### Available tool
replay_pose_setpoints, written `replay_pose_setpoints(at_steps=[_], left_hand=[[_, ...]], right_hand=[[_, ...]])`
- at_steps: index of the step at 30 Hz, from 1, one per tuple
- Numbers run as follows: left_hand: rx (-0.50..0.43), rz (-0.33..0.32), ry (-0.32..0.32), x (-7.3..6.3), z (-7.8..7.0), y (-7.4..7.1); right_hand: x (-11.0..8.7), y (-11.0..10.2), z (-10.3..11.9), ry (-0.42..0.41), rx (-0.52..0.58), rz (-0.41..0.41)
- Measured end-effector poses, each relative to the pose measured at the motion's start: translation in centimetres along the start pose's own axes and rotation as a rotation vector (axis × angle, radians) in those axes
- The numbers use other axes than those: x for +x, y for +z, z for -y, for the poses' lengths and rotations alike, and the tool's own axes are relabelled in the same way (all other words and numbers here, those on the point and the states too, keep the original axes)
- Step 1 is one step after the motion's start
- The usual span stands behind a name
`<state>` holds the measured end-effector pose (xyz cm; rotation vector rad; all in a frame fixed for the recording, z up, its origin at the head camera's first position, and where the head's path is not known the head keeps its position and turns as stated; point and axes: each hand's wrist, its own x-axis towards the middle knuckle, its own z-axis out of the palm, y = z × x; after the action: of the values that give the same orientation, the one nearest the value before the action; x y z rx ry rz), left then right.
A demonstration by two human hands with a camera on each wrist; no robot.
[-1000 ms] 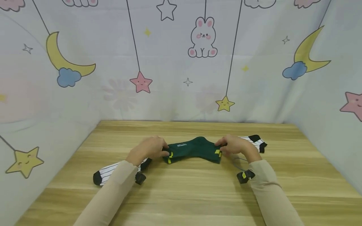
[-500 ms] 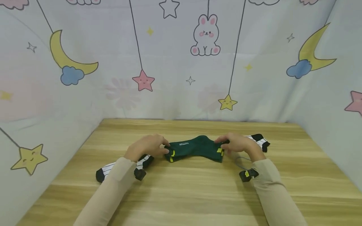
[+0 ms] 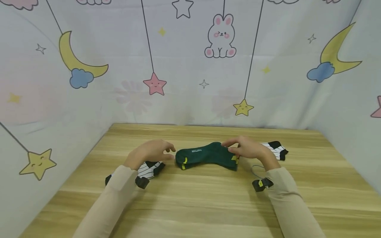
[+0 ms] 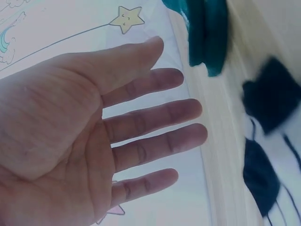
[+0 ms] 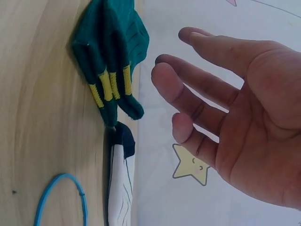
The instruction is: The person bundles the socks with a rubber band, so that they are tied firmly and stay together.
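A dark green sock with COTTON lettering and yellow marks lies folded flat on the wooden table; layered edges show at its end in the right wrist view. My left hand is just left of it, apart from the fabric, with nothing in its fingers. In the left wrist view its fingers are spread and nearly straight. Over the sock's right end is my right hand. The right wrist view shows its fingers loosely bent, holding nothing, with a gap to the green sock.
A white sock with black patches and stripes lies partly under my left forearm. Another striped sock is behind my right hand. A thin blue loop lies on the table. Printed fabric walls stand around the table.
My left hand has let go of the green sock and drawn back left. My right fingers have come off its right end and lifted slightly. The sock stays in place; the head view has shifted.
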<state>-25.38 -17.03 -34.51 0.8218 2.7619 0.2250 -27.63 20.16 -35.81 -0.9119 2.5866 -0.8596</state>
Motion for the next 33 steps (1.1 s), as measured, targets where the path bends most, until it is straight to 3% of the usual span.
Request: replay_pose_setpoints(at_steps=[6,15,25,33], left_hand=[[-0.012,-0.05,-0.017,-2.0,1.4,0.6],[-0.01,-0.087,-0.03,-4.3,3.5,0.2],[-0.025,-0.081,-0.071,-7.7,5.7,0.3],[-0.085,-0.008,-0.189,-10.3,7.0,0.6]], right_hand=[[0.7,1.0,0.7,-0.022,0.015,-0.018],[3.0,2.4,2.2,-0.002,0.067,-0.017],[6.1,3.8,4.8,-0.073,0.086,0.023],[8.7,5.6,7.2,-0.1,0.047,0.043]])
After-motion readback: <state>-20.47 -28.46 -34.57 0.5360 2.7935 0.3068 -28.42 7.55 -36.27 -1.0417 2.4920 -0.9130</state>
